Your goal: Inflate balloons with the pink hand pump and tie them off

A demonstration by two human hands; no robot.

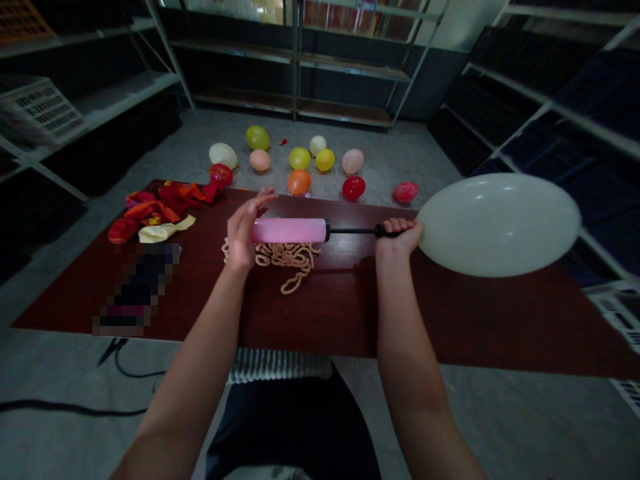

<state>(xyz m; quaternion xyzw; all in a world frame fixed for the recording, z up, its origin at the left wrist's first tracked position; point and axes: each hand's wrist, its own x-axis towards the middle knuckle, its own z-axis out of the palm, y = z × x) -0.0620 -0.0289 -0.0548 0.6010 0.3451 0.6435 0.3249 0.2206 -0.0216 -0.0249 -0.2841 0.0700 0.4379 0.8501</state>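
Note:
A pink balloon pump [290, 230] is held level above the dark red table. My left hand [243, 233] holds the left end of its barrel, with several fingers stretched out. My right hand [399, 235] is closed around the black handle [383, 231], and the rod is pulled out between barrel and handle. A large inflated white balloon [500, 225] sticks out to the right against my right hand. Its neck is hidden by that hand. Under the pump lies a tangled heap of tan cord-like loops [287, 257], partly covered by the pump and my left hand.
Limp red, orange and cream balloons [167, 205] lie at the table's back left. A blurred-out dark flat object [140, 287] is nearer the front. Inflated balloons [300, 159] rest on the floor beyond the table [320, 320]. Shelving [295, 60] lines the walls. Cables [75, 408] run at lower left.

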